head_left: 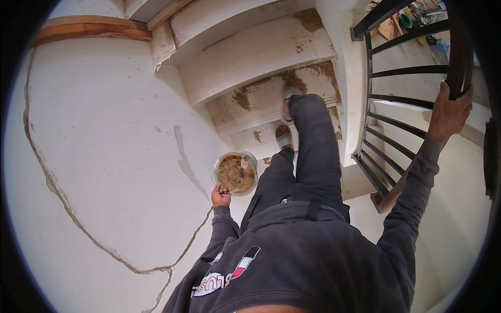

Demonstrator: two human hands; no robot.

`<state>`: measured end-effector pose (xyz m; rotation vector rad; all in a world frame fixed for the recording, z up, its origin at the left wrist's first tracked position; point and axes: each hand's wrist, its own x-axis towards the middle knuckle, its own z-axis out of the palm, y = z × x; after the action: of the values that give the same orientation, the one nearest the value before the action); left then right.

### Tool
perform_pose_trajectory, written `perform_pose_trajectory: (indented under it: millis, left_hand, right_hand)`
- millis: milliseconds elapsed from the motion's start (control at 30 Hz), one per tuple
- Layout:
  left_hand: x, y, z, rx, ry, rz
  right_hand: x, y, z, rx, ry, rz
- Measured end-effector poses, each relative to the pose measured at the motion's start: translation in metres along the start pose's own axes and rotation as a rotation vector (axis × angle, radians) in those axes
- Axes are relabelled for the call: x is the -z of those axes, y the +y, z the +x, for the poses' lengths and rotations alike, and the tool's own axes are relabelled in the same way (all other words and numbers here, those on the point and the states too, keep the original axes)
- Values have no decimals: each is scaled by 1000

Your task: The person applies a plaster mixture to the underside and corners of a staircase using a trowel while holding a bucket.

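The bucket [254,163] is round, with a pale rim and wall, and it is filled almost to the rim with a brown mix [228,175]. The mix looks coarse and crumbly, like damp sand, and its surface is uneven. From it stands a handle [245,160], pale at the top and darker below; the part under the mix is hidden. The bucket is at the left side of the person's legs, close to the white wall [115,130]; whether it touches the wall, I cannot tell.

The left hand [222,195] is at the near left edge of the bucket, its fingers bent and gripping there; if they pinch the rim or a carrying loop, this is too small to see. The right hand [451,112] is wrapped around the dark handrail [460,62], above the black bars [409,70].

Under the person are pale stairs [250,62] with brown dirt patches. The feet in sandals [283,138] are on different steps, the right one higher and blurred. The trousers [319,151] and the sweatshirt [313,250] are dark. Along the wall at left goes a long, rough crack [57,193].
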<state>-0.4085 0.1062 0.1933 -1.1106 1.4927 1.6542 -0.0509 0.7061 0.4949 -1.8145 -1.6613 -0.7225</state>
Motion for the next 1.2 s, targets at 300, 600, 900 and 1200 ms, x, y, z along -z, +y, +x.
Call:
perform_pose_trajectory:
  millis: [300, 600, 900, 1200]
  left_hand:
    - [7, -7, 10, 59, 18, 12]
    - [9, -7, 6, 21, 2, -30]
    - [21, -11, -8, -50, 26, -87]
    - [36, -32, -22, -74, 71, -135]
  right_hand:
    - [-2, 4, 0, 4, -13, -24]
    - [-5, 3, 0, 15, -14, -11]
    - [-29, 27, 3, 58, -31, -48]
    - [-38, 27, 2, 69, -29, -27]
